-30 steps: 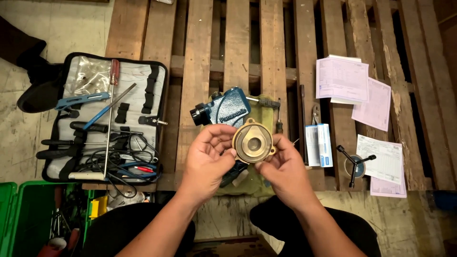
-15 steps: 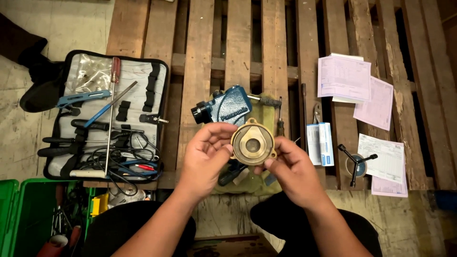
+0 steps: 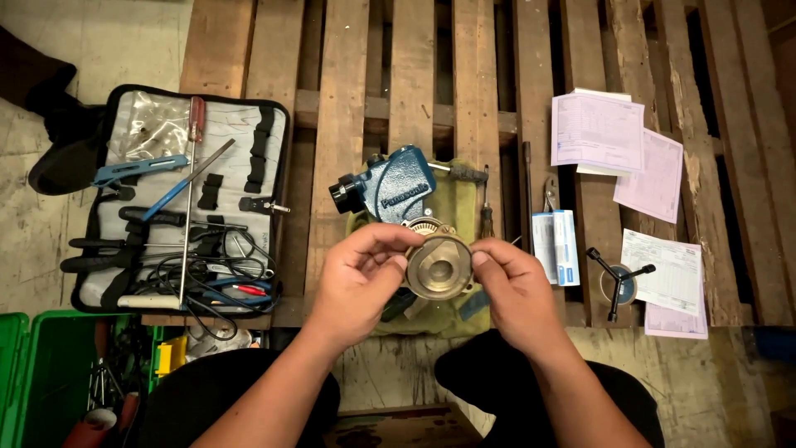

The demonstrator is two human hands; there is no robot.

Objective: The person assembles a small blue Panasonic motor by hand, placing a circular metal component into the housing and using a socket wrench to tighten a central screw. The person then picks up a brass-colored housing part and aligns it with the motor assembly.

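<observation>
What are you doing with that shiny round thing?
A person sits at a wooden pallet, holding a round brass-coloured metal part between the left hand and right hand. Just behind it a blue machine body rests on a green cloth. An open tool case lies to the left, papers to the right.

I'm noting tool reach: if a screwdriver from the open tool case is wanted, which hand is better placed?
Left, probably. The left hand is nearer the tool case; the right hand shares the brass part.
</observation>
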